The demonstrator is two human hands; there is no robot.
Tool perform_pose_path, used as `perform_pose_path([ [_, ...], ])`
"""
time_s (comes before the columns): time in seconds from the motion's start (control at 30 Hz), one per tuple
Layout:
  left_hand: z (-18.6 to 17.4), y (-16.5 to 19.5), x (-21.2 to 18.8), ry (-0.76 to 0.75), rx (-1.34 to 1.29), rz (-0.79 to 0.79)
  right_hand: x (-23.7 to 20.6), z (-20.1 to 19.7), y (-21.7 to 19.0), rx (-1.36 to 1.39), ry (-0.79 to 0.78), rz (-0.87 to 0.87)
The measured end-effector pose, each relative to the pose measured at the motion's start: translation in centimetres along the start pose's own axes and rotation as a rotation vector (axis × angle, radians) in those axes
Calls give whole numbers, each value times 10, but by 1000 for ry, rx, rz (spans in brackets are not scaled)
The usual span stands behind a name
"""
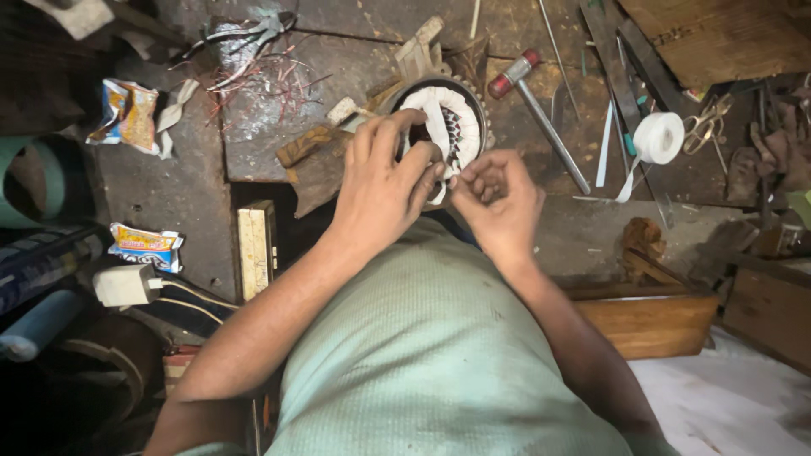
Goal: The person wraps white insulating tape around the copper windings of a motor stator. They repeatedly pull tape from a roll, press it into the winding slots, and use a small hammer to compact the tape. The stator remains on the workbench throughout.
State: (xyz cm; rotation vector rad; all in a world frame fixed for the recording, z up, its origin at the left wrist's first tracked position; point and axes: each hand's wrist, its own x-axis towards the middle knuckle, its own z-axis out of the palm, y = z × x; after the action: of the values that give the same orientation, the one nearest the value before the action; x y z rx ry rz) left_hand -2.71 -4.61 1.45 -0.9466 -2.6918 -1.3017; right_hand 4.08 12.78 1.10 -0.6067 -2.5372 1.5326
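A round motor stator (456,118) with white-wrapped windings stands on its side on the dark workbench, close to my chest. My left hand (384,181) lies over its near left rim, fingers curled around the winding. My right hand (498,198) is just right of it, fingertips pinched together on a thin white strip at the stator's lower edge. The two hands nearly touch. What sits under my left palm is hidden.
A red-headed hammer (541,114) lies right of the stator. A roll of white tape (659,137) and scissors (708,125) are at the far right. Pliers and copper wire scraps (253,59) lie at the back left. Wooden boxes (650,321) stand at the lower right.
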Motion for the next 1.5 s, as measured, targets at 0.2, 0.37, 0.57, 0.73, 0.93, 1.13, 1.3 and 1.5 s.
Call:
perform_pose_path([
  [0.2,5,14,-4,2,83,-52,57,-5,-18,159,-115,-11],
  [0.37,19,22,0,51,7,-162,53,-37,-5,182,-161,124],
  [0.57,19,28,-4,91,-193,-262,9,-44,20,97,-360,57],
  [0.73,13,33,-14,15,-162,-180,0,-37,29,343,-425,322],
  [0.93,13,24,-18,10,-54,-63,1,-41,32,294,-398,303],
  [1.13,15,4,-11,66,137,222,2,-42,31,242,-447,302],
  [1.3,17,-1,-7,105,120,298,2,-43,28,195,-440,278],
  [1.5,16,-3,-9,89,84,307,0,-44,20,173,-388,261],
])
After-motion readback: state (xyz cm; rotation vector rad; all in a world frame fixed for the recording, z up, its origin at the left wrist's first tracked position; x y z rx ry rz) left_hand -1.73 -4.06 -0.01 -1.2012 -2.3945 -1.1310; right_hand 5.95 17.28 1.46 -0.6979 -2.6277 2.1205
